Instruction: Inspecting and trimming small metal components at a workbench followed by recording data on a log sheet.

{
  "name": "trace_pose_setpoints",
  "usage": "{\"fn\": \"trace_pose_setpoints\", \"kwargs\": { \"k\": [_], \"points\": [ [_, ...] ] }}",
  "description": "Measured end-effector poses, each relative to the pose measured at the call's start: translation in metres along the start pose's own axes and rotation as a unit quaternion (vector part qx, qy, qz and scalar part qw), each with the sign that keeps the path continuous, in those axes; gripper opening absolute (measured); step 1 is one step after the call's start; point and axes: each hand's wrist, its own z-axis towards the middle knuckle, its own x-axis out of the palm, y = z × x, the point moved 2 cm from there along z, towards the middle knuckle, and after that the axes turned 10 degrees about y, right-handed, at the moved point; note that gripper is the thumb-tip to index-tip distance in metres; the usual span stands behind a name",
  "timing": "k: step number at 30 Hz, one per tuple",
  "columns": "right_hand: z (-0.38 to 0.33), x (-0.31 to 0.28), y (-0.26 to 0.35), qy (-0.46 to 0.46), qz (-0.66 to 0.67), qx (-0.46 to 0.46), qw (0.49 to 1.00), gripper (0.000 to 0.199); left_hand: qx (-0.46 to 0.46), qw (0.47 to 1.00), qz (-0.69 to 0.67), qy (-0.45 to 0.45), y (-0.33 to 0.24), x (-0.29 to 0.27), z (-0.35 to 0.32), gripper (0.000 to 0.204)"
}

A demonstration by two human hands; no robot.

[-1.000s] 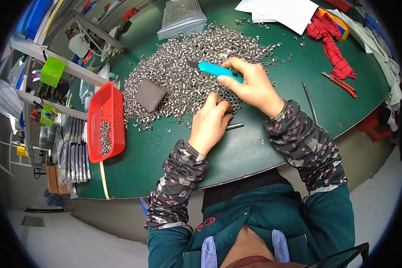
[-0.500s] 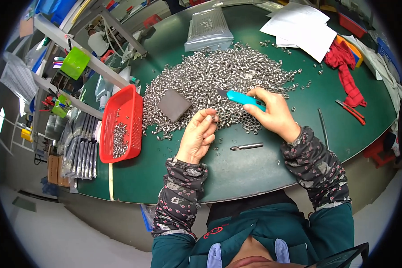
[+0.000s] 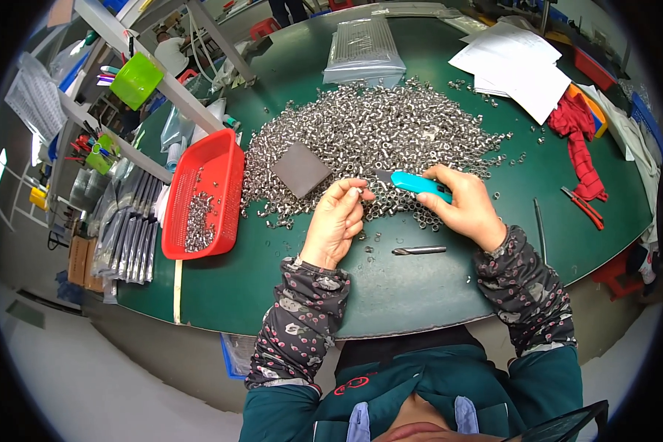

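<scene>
My left hand point(image 3: 335, 225) is closed, with thumb and forefinger pinching a small metal ring point(image 3: 359, 191) mostly hidden by the fingertips. In my right hand point(image 3: 470, 210) is a teal utility knife point(image 3: 418, 184), its dark blade pointing left, just above and beside the left fingertips. Both hands hover at the near edge of a wide heap of small shiny metal rings point(image 3: 390, 125). On the heap's left part rests a dark grey-brown square block point(image 3: 301, 170). A metal drill bit point(image 3: 420, 250) lies on the green table point(image 3: 390, 298) between my forearms, with several loose rings nearby.
Left of the heap stands a red plastic basket point(image 3: 232, 199) with some rings inside. Clear plastic bags point(image 3: 365, 51) and white papers point(image 3: 512, 62) lie at the back. To the right are a red cloth point(image 3: 583, 158), red-handled pliers point(image 3: 583, 208) and a thin metal rod point(image 3: 540, 230).
The view has shifted slightly. My right hand has brought the knife a little nearer to me, so its blade is closer to the left fingertips. My left hand keeps its pinch.
</scene>
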Motion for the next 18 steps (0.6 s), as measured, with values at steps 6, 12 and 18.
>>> {"fn": "trace_pose_setpoints", "kwargs": {
  "k": [6, 12, 18],
  "points": [
    [-0.0012, 0.0042, 0.0017, 0.030, -0.002, -0.026, 0.999, 0.026, 0.027, 1.000, -0.010, 0.001, -0.0010, 0.0013, 0.0002, 0.014],
    [-0.0022, 0.0032, 0.0062, 0.073, 0.015, 0.002, 0.997, 0.025, 0.037, 0.999, -0.018, -0.009, 0.0028, -0.0065, 0.0017, 0.011],
    [-0.0035, 0.0041, 0.0086, 0.078, 0.010, -0.010, 0.997, 0.025, 0.034, 0.999, -0.033, 0.006, 0.0038, -0.0052, 0.0019, 0.011]
  ]
}}
